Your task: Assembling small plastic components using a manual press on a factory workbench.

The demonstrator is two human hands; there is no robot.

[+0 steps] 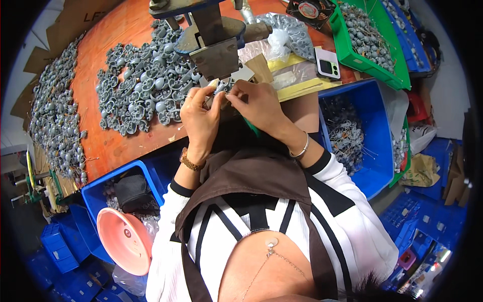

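Observation:
My left hand (200,117) and my right hand (256,106) meet over the edge of an orange workbench (115,146), just below a dark metal press (214,43). Together they pinch a small grey plastic part (221,89) between the fingertips. A heap of similar grey moulded parts (143,83) lies on the bench just left of my left hand. A watch strap circles my left wrist and a thin bangle my right wrist.
More grey parts (53,118) line the bench's left edge. A blue bin (359,136) with wired parts stands at right, a green bin (365,43) behind it. A phone (327,63) lies near clear bags. A blue bin (100,194) and pink lid (125,240) sit lower left.

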